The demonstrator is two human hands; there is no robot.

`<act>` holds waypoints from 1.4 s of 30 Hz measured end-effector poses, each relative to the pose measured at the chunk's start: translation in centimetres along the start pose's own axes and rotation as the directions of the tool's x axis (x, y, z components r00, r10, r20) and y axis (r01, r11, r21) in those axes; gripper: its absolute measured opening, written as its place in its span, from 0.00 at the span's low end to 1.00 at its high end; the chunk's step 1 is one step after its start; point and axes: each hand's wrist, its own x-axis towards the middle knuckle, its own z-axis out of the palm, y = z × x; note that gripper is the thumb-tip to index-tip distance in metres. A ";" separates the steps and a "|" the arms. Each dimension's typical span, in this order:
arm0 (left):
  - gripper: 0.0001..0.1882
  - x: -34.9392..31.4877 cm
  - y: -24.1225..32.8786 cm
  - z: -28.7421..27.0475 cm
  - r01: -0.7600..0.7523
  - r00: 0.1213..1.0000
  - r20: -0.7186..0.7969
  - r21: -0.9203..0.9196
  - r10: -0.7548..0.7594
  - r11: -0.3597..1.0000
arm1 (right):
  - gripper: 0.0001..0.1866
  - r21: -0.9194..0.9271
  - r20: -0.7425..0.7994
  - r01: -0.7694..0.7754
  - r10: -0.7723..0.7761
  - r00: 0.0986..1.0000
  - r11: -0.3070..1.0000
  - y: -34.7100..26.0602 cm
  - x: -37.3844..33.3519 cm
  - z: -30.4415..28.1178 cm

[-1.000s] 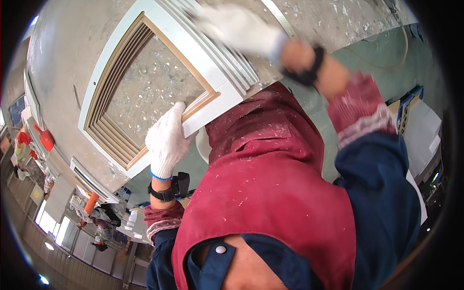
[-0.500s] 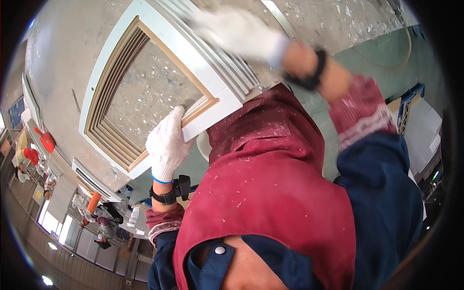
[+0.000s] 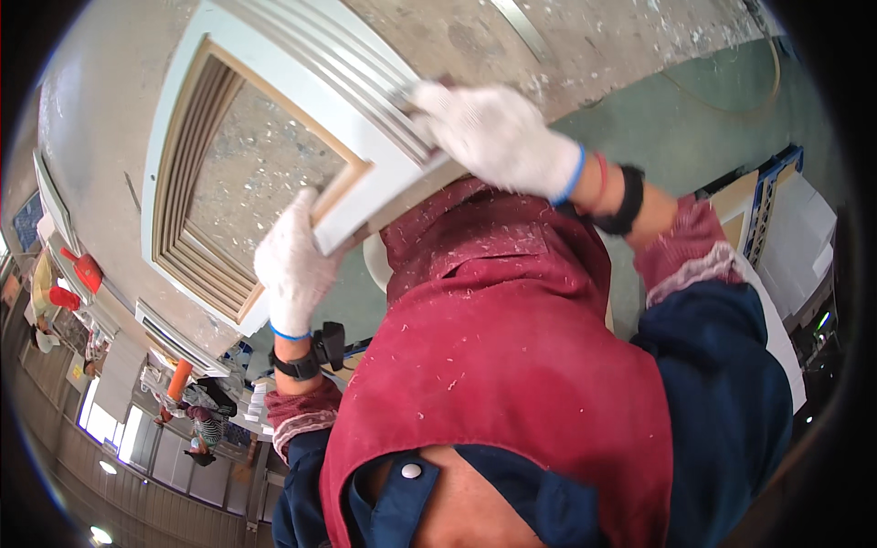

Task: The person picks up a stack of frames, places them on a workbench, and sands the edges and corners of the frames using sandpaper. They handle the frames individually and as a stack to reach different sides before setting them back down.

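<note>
A red apron (image 3: 512, 365) over blue sleeves fills the lower view; above it the left hand (image 3: 294, 265), in a white glove, curls shut around the lower inner edge of a white moulded frame (image 3: 274, 100); the right hand (image 3: 502, 137), gloved too, presses closed over the frame's ridged near rail; the frame lies tilted on a speckled grey worktop (image 3: 594, 41); beyond, a green floor (image 3: 694, 128), and at far left other people among red objects (image 3: 78, 274)

The frame (image 3: 274, 100) is wood, its face painted matt white, its stepped inner mouldings bare at nine o'clock. Knitted white cloth gloves cover both hands; the red apron (image 3: 512, 365) is dust-flecked cloth.
</note>
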 end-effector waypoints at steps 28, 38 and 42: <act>0.32 -1.4 -0.6 0.4 -0.073 0.997 -0.006 0.059 0.073 0.996 | 0.16 -0.229 -0.141 0.261 -0.297 0.944 0.938 -1.1 8.4 1.7; 0.35 -1.4 -0.6 0.4 -0.046 0.999 0.000 0.051 0.046 0.998 | 0.11 -0.162 -0.271 0.428 -0.457 0.847 0.889 1.2 11.2 3.1; 0.35 -1.0 -0.7 0.5 -0.064 0.997 -0.028 0.035 0.065 0.997 | 0.13 -0.203 -0.232 0.479 -0.517 0.824 0.854 0.3 6.9 2.7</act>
